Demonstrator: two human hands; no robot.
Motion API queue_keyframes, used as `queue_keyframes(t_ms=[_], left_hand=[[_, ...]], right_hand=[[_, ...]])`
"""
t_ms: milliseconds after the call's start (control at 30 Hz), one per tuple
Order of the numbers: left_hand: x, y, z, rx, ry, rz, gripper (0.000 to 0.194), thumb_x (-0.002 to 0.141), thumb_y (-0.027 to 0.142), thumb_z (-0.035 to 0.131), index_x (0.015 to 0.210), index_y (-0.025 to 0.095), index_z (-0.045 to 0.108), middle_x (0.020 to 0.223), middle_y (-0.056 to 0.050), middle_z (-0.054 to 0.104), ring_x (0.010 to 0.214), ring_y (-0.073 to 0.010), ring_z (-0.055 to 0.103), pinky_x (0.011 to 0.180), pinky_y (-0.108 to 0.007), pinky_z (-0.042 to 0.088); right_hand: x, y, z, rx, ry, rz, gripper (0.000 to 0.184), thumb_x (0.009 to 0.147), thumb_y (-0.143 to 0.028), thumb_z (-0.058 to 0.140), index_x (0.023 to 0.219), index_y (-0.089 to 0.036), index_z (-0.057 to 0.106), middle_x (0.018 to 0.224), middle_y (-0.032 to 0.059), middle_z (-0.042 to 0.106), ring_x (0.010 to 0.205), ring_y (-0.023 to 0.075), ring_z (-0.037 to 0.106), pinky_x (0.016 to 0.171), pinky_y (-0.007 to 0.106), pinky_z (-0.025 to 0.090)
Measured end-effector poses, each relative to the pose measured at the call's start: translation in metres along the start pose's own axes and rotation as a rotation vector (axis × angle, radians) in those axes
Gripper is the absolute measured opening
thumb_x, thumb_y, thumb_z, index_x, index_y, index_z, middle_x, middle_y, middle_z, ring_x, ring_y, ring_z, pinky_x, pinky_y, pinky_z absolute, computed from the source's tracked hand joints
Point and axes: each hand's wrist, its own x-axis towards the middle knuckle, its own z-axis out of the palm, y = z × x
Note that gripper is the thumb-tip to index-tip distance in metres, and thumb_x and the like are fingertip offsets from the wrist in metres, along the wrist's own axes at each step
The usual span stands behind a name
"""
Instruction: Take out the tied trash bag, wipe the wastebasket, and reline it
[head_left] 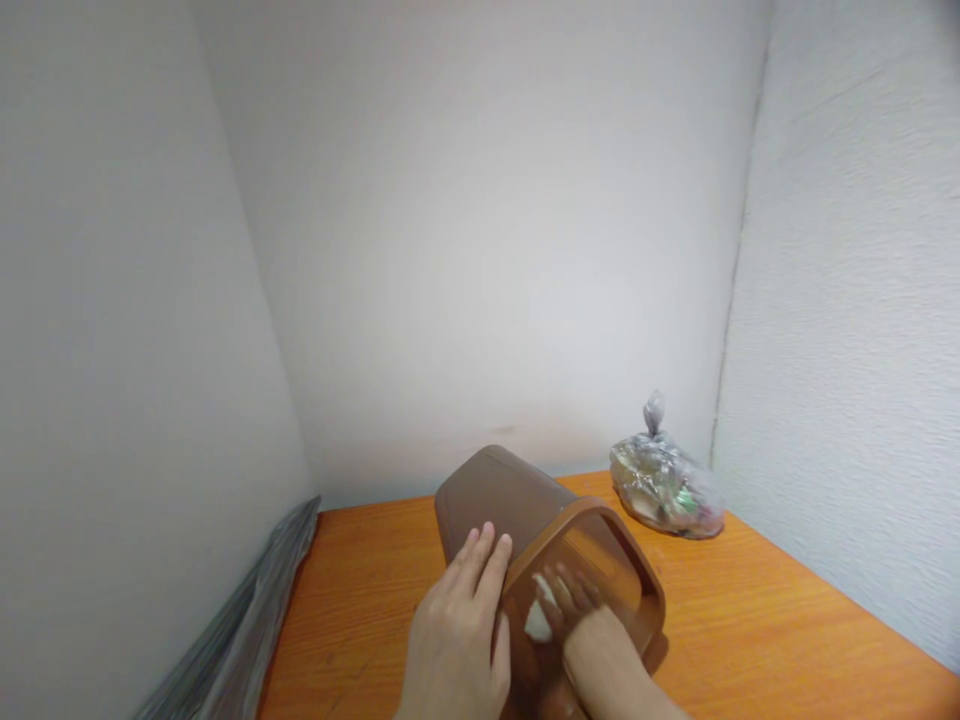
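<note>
As tipped on an orange wooden table [757, 620]: brown plastic bin [499, 500]
Left hand [457, 630]: fingers pressed together on the outer wall
Right hand [592, 640]: inside the rim, perhaps pinching a white scrap [537, 622]

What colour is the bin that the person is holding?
The bin is plain brown; head view.

I can't read any text, label, brand, number or sign from here: nothing legible shows on the brown plastic bin [499, 497] or on the knotted plastic bag [664, 485].
</note>
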Motion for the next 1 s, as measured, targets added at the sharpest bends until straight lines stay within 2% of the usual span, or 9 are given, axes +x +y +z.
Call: queue_keyframes(t_ms=[100, 167, 333, 400, 467, 567, 700, 900, 1000], left_hand=[[0.002, 0.000, 0.001, 0.010, 0.037, 0.002, 0.048, 0.089, 0.017, 0.047, 0.137, 0.015, 0.051, 0.141, -0.010, 0.055, 0.125, -0.0240, 0.057, 0.096, -0.038, 0.057], [0.004, 0.000, 0.002, 0.018, 0.058, -0.004, 0.043, 0.093, 0.023, 0.049, 0.136, 0.016, 0.052, 0.140, -0.010, 0.056, 0.124, -0.0234, 0.058, 0.096, -0.037, 0.057], [0.004, 0.000, 0.005, 0.019, 0.068, 0.016, 0.044, 0.093, 0.018, 0.047, 0.137, 0.015, 0.050, 0.141, -0.011, 0.055, 0.125, -0.0234, 0.058, 0.096, -0.037, 0.057], [0.003, -0.002, 0.005, 0.009, 0.064, 0.029, 0.045, 0.093, 0.016, 0.044, 0.138, 0.014, 0.049, 0.141, -0.012, 0.054, 0.126, -0.0237, 0.057, 0.096, -0.038, 0.057], [0.001, -0.004, 0.004, 0.007, 0.066, 0.031, 0.045, 0.094, 0.016, 0.043, 0.139, 0.012, 0.048, 0.141, -0.012, 0.054, 0.126, -0.0238, 0.056, 0.097, -0.038, 0.056], [-0.006, -0.009, 0.002, 0.024, 0.090, 0.034, 0.044, 0.095, 0.018, 0.043, 0.138, 0.011, 0.047, 0.140, -0.013, 0.056, 0.125, -0.0233, 0.057, 0.096, -0.036, 0.056], [-0.018, -0.016, -0.001, 0.052, 0.104, 0.052, 0.044, 0.095, 0.018, 0.043, 0.138, 0.011, 0.046, 0.139, -0.014, 0.056, 0.124, -0.0226, 0.058, 0.094, -0.034, 0.057], [-0.038, -0.020, 0.007, 0.077, 0.138, -0.028, 0.043, 0.096, 0.021, 0.043, 0.138, 0.010, 0.044, 0.137, -0.015, 0.058, 0.121, -0.0231, 0.061, 0.091, -0.033, 0.059], [-0.046, -0.019, 0.012, 0.031, 0.143, -0.092, 0.046, 0.096, 0.021, 0.042, 0.141, 0.012, 0.039, 0.136, -0.015, 0.059, 0.119, -0.0226, 0.062, 0.091, -0.034, 0.060]], right_hand=[[-0.037, -0.009, -0.010, -0.066, -0.142, -0.015, 0.051, 0.082, -0.008, 0.053, 0.132, -0.016, 0.062, 0.132, 0.0157, 0.060, 0.121, 0.0375, 0.057, 0.103, 0.054, 0.048], [-0.056, -0.021, -0.031, -0.129, -0.107, -0.077, 0.055, 0.084, -0.007, 0.047, 0.137, -0.016, 0.056, 0.133, 0.0141, 0.059, 0.116, 0.0322, 0.062, 0.099, 0.046, 0.053], [-0.051, -0.063, -0.109, -0.352, 0.591, -0.372, 0.053, 0.098, -0.015, 0.040, 0.151, -0.018, 0.035, 0.136, 0.0105, 0.059, 0.125, 0.0232, 0.055, 0.100, 0.033, 0.048], [-0.032, -0.078, -0.129, -0.404, 0.679, -0.444, 0.046, 0.100, -0.015, 0.037, 0.145, -0.016, 0.045, 0.140, 0.0098, 0.055, 0.133, 0.0232, 0.047, 0.109, 0.035, 0.038], [-0.011, -0.087, -0.137, -0.431, 0.668, -0.416, 0.042, 0.103, -0.017, 0.034, 0.141, -0.016, 0.050, 0.146, 0.0091, 0.050, 0.137, 0.0231, 0.041, 0.114, 0.038, 0.028], [0.014, -0.083, -0.133, -0.428, 0.635, -0.336, 0.043, 0.104, -0.021, 0.033, 0.146, -0.020, 0.044, 0.151, 0.0082, 0.043, 0.140, 0.0240, 0.036, 0.115, 0.043, 0.024], [0.025, -0.051, -0.123, -0.278, 0.689, -0.172, 0.051, 0.098, -0.010, 0.036, 0.147, -0.022, 0.038, 0.145, 0.0102, 0.048, 0.135, 0.0258, 0.041, 0.108, 0.048, 0.033], [-0.003, 0.012, -0.073, 0.138, 0.638, 0.143, 0.043, 0.098, -0.027, 0.035, 0.139, -0.022, 0.043, 0.135, 0.0105, 0.055, 0.124, 0.0262, 0.051, 0.105, 0.049, 0.042], [-0.021, 0.028, -0.045, 0.297, 0.630, 0.387, 0.045, 0.097, -0.036, 0.032, 0.137, -0.019, 0.045, 0.116, 0.0120, 0.065, 0.099, 0.0254, 0.066, 0.079, 0.039, 0.056]])
